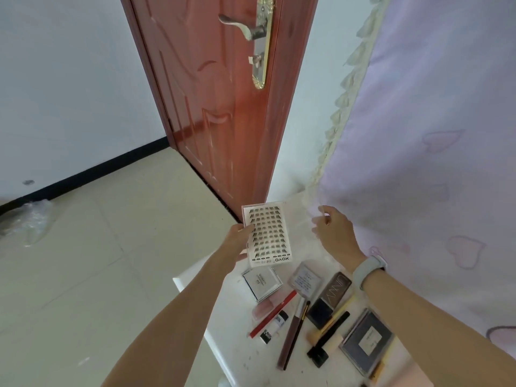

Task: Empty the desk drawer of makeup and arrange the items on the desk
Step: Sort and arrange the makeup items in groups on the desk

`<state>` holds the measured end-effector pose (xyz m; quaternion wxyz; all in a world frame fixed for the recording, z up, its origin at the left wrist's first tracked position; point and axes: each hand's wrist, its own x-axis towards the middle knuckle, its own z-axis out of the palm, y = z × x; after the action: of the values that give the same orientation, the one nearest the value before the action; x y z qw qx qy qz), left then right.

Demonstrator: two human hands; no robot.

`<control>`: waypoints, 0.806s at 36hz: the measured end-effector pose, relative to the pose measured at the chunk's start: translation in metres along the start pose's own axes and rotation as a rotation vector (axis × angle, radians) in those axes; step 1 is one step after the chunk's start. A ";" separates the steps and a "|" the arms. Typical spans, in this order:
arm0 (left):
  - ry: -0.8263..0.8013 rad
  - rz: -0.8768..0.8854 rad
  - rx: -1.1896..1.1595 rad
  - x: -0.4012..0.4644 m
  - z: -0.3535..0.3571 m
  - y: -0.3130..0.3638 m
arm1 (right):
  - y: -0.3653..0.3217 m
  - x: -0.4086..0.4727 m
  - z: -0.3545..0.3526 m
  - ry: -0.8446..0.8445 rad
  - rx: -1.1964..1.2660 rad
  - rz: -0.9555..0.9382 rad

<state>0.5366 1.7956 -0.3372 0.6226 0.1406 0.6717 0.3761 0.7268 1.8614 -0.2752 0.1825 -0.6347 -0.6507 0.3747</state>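
My left hand grips a white card of false eyelashes by its left edge, holding it above the far end of the white desk. My right hand hovers to the right of the card with fingers spread and holds nothing. Below them on the desk lie several makeup items: a small white-framed compact, a clear square case, a brown palette, a red pencil, a pink lip gloss, brushes and a dark palette.
A red-brown door stands behind the desk's far end. A lilac curtain with heart prints hangs along the right side. Beige floor tiles lie to the left. The drawer is out of view.
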 end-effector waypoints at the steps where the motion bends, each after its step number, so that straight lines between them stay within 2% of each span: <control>1: 0.005 -0.006 0.007 0.002 0.005 0.001 | 0.000 0.005 -0.001 -0.009 -0.068 -0.028; 5: 0.012 0.006 0.052 0.011 0.023 0.003 | -0.001 0.024 -0.004 -0.027 -0.299 -0.118; 8: 0.033 0.061 0.124 0.014 0.035 0.004 | 0.004 0.037 -0.004 -0.043 -0.381 -0.184; 11: 0.087 0.075 0.333 0.015 0.040 0.001 | 0.011 0.046 -0.003 -0.034 -0.443 -0.271; 16: 0.125 0.107 0.623 0.018 0.043 -0.016 | 0.029 0.056 -0.005 0.101 -0.635 -0.436; 20: 0.114 0.145 0.708 0.015 0.045 -0.021 | 0.036 0.049 -0.008 0.096 -0.834 -0.503; 24: 0.065 0.153 0.711 0.014 0.047 -0.022 | 0.041 0.038 -0.007 0.132 -1.206 -0.642; 29: 0.050 0.156 0.805 0.014 0.055 -0.026 | 0.055 0.033 -0.011 0.031 -1.579 -0.573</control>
<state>0.5932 1.8060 -0.3619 0.4712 0.4142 0.7674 0.1326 0.7681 1.8908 -0.3155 -0.2183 -0.3913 -0.8551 -0.2606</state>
